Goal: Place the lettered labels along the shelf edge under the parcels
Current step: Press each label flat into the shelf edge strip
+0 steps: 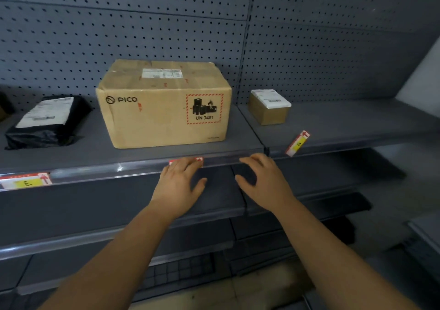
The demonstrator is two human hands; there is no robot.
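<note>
An E label (26,181) sits in the shelf edge (133,165) below the black parcel (47,121); another (198,160) under the PICO box (164,105); a third (297,143) lies tilted near the small box (269,107).

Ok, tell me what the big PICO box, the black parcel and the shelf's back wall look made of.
PICO box: brown corrugated cardboard, matte, with taped seams and creased edges. Black parcel: thin plastic mailer, probably; glossy and wrinkled. Back wall: painted grey pegboard, likely metal, with even rows of holes.
</note>
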